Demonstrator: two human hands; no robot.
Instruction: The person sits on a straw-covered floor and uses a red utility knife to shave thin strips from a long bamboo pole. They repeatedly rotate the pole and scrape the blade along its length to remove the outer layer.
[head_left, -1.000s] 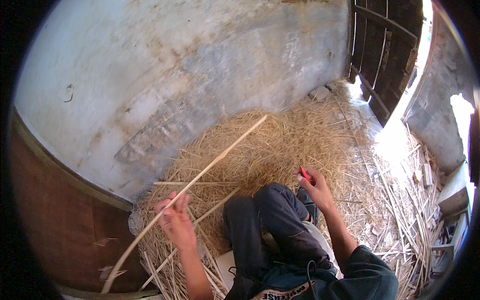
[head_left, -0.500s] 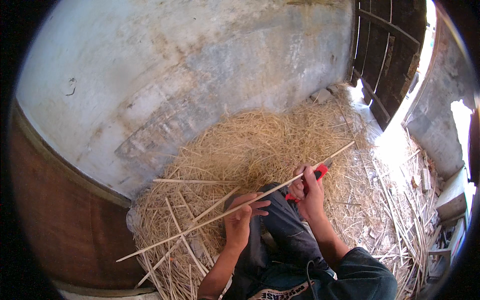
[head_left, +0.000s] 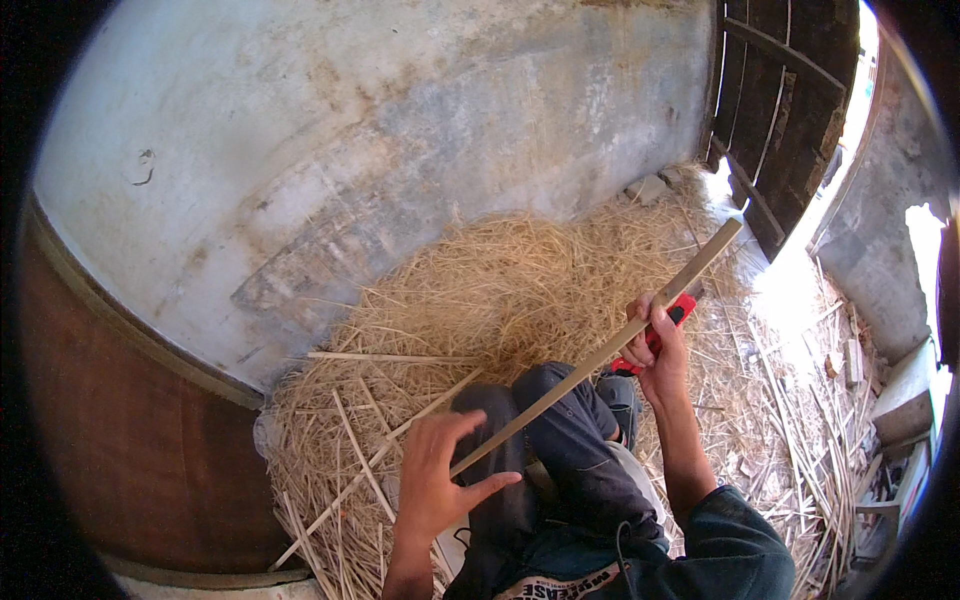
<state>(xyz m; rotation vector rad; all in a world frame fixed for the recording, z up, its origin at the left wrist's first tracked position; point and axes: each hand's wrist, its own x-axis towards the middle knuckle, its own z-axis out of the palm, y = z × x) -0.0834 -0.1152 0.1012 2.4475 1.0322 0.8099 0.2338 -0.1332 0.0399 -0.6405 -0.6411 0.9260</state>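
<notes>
My right hand [head_left: 658, 350] is closed around a flat, pale bamboo strip [head_left: 570, 382] and also around a red and black utility knife [head_left: 674, 318], whose front end points up and to the right. The strip slants across my knees, with its wide upper end toward the door and its narrow lower end near my left hand. My left hand [head_left: 432, 478] is open, thumb and fingers spread around the strip's lower end and seemingly not gripping it. Motion blurs its fingers slightly. My legs in dark trousers [head_left: 572, 425] are bent beneath the strip.
A broad heap of straw-like shavings [head_left: 500, 270] covers the floor up to the stained wall [head_left: 400, 130]. Loose strips [head_left: 390, 357] lie at the left, and more long strips [head_left: 800, 420] at the right. A dark plank door [head_left: 775, 110] stands at the upper right.
My left hand has let go of the strip and opened, moving left and down. The strip has shifted up and right, showing a broader face. My right hand moved right with the knife.
</notes>
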